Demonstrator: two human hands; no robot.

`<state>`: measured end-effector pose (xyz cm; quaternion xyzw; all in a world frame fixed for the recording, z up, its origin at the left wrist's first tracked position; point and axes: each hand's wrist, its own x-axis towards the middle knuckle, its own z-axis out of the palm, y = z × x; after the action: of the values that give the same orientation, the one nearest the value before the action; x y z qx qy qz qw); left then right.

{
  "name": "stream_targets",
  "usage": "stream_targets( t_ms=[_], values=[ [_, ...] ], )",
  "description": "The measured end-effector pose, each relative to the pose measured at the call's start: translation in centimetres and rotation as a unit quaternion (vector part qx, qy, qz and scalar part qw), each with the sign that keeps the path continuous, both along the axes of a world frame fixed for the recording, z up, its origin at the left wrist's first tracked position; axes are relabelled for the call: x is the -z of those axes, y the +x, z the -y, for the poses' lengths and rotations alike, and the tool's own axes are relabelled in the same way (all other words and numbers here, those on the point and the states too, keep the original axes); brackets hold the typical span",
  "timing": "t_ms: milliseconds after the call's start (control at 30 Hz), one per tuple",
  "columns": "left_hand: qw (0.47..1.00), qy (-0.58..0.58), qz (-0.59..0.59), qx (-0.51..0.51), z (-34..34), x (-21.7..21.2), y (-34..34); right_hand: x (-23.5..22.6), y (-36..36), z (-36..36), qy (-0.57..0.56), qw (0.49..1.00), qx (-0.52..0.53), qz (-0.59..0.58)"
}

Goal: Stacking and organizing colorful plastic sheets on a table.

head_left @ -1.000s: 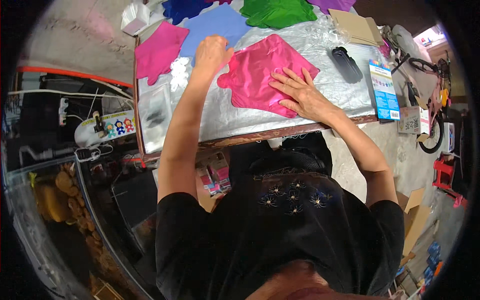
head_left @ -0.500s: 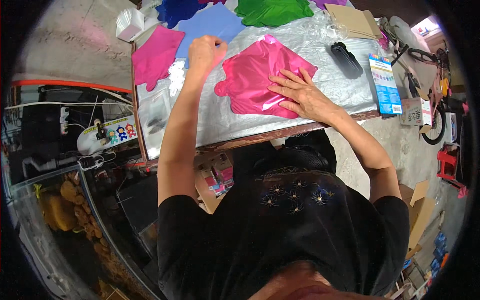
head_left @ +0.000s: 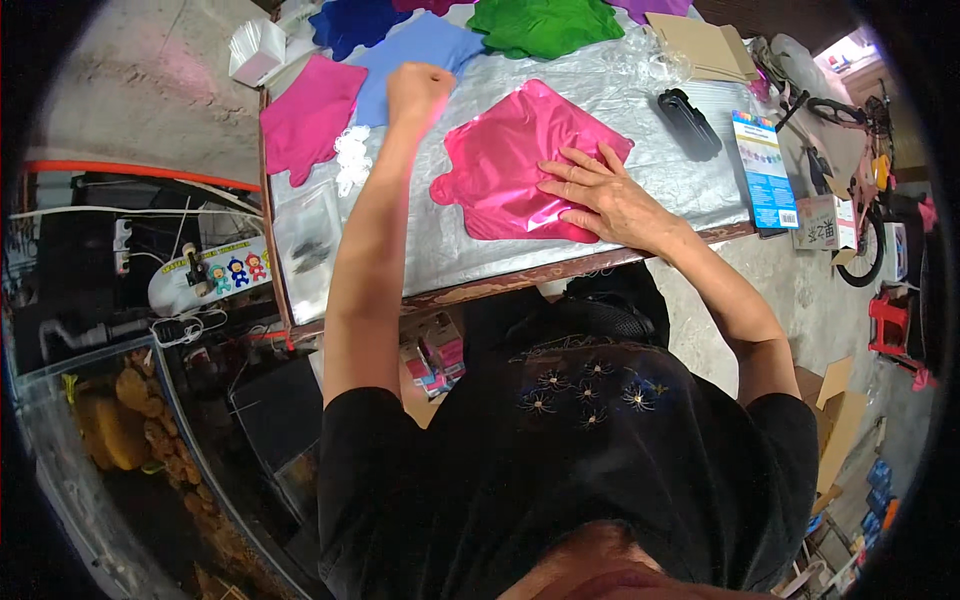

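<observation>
A shiny pink foil balloon (head_left: 500,165), flat and uninflated, with a short tab on its left side, lies near the front of the table. My right hand (head_left: 610,198) rests on its right part, fingers spread flat over the foil. Farther left, my left hand (head_left: 418,92) is closed in a fist above a light blue flat balloon (head_left: 430,42). Whatever may be inside that fist is hidden. A matte pink flat balloon (head_left: 312,115) lies left of this hand, and a small bunch of white ribbon or string (head_left: 352,158) sits beside my left forearm.
Dark blue (head_left: 355,25) and green (head_left: 545,25) flat balloons lie along the far side. At the right are a black plastic case (head_left: 690,122), brown cardboard (head_left: 705,48) and a blue-and-white package card (head_left: 765,170). A white tissue box (head_left: 257,52) stands at the far left corner.
My left hand has moved slightly away from me, staying closed. The pink foil looks smoother, with fewer bright creases, under my right hand, which stays in nearly the same place.
</observation>
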<state>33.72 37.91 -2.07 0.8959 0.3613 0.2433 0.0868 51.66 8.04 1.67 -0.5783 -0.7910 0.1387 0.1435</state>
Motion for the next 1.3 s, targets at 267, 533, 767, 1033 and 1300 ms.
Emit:
stream_targets(
  t_ms=[267, 533, 767, 1033, 1300],
  values=[
    [0.874, -0.422, 0.216, -0.105, -0.2, -0.6, -1.1, -2.1, 0.1, -3.5, -0.04, 0.999, 0.022, -0.023],
    [0.806, -0.512, 0.289, -0.076, -0.3, -1.0, -1.4, 1.8, -1.6, -17.5, 0.189, 0.981, 0.02, 0.049],
    [0.912, -0.171, 0.361, -0.088, -4.9, -5.7, -3.4, 4.6, -2.7, -20.2, 0.134, 0.984, 0.065, 0.098],
    [0.857, -0.052, 0.496, -0.13, -8.5, -20.3, -11.9, 2.8, -4.1, -20.4, 0.047, 0.986, 0.098, 0.125],
    [0.934, -0.037, 0.353, 0.032, 3.1, -20.1, -6.6, 3.9, -1.0, -21.5, 0.097, 0.987, 0.132, 0.006]
  ],
)
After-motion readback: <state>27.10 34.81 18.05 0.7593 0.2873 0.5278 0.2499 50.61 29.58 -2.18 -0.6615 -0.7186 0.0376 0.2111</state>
